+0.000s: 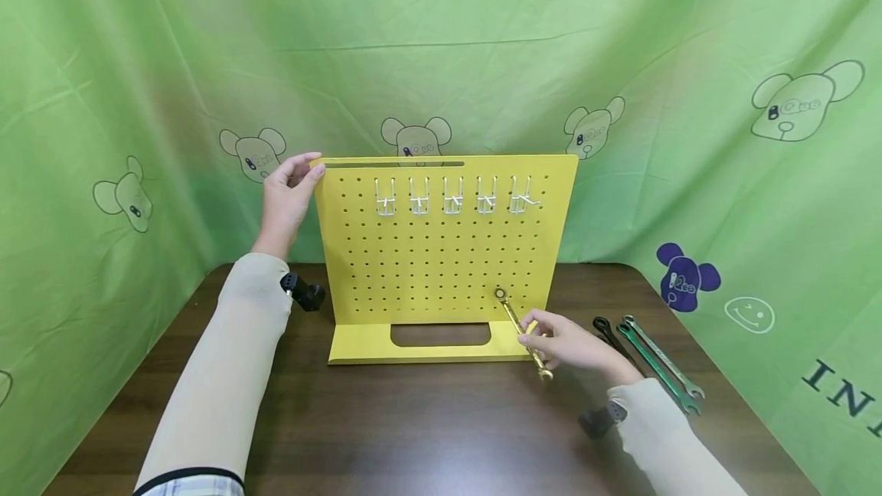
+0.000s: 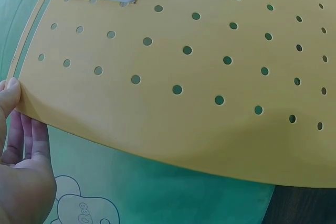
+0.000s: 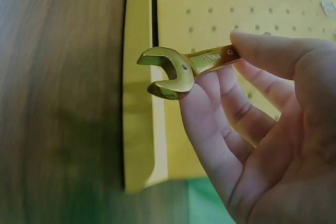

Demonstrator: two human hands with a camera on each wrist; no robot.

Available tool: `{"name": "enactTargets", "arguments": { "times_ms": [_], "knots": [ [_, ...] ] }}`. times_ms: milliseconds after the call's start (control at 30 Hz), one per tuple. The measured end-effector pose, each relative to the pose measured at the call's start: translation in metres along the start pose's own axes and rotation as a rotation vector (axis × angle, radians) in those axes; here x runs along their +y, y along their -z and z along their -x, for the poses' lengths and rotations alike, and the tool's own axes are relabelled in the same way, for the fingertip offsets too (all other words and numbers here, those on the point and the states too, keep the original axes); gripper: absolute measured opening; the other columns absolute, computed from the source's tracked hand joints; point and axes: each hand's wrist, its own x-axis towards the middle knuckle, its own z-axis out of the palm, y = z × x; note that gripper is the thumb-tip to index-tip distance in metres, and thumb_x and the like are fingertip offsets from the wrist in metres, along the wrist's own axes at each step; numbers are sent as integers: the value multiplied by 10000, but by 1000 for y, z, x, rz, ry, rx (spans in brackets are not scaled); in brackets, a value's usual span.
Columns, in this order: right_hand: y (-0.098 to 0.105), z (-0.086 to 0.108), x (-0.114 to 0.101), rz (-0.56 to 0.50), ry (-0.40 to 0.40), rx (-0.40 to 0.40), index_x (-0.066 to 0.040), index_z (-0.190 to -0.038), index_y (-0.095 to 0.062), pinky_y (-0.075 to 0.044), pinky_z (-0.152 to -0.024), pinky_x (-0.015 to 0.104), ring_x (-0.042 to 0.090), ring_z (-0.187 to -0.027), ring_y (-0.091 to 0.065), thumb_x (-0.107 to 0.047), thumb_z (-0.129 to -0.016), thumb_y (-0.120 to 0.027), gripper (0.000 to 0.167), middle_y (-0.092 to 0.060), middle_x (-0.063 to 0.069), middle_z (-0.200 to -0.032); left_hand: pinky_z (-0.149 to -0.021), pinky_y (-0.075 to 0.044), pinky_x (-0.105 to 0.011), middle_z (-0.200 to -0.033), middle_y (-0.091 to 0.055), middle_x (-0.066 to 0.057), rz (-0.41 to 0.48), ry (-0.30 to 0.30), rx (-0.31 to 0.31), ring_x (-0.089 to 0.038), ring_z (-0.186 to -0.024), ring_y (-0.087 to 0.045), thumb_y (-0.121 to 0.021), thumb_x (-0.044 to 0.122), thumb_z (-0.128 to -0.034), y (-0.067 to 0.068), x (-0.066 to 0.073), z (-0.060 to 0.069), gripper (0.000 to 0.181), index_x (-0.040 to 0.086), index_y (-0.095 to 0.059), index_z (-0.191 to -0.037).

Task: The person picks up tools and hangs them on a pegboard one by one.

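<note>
Right of the frame's lower centre, the right hand (image 1: pixel 568 339) pinches a gold wrench (image 1: pixel 514 318), probably rigid, slick, weighty, best held mid-handle; the left hand (image 1: pixel 285 197) grips the yellow board (image 1: pixel 449 256) by its upper-left corner.

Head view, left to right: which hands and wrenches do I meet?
Left hand → shiny gold metal wrench → right hand → black metal wrench → green metal wrench → silvery pale-green metal wrench.

Before you one yellow pegboard (image 1: pixel 448 257), five wire hooks (image 1: pixel 452 202), one gold wrench (image 1: pixel 513 317), one black wrench (image 1: pixel 609 335), two greenish wrenches (image 1: pixel 656 367), your two hands (image 1: pixel 285 201), two wrist cameras (image 1: pixel 305 292), one desk (image 1: pixel 386 435)
</note>
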Motion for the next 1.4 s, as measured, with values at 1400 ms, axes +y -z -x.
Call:
{"name": "enactTargets", "arguments": {
  "times_ms": [1400],
  "knots": [
    [-75, -107, -154, -156, 304, 112, -139, -1167, -571, -586, -716, 466, 269, -822, -632, -284, -998, -645, 236, -633, 141, -1020, -851, -461, -236, -1039, -608, 41, 12, -7, -4, -96, -959, -541, -707, 265, -956, 1, 1, 0, 313, 138, -697, -1243]
  ]
}}
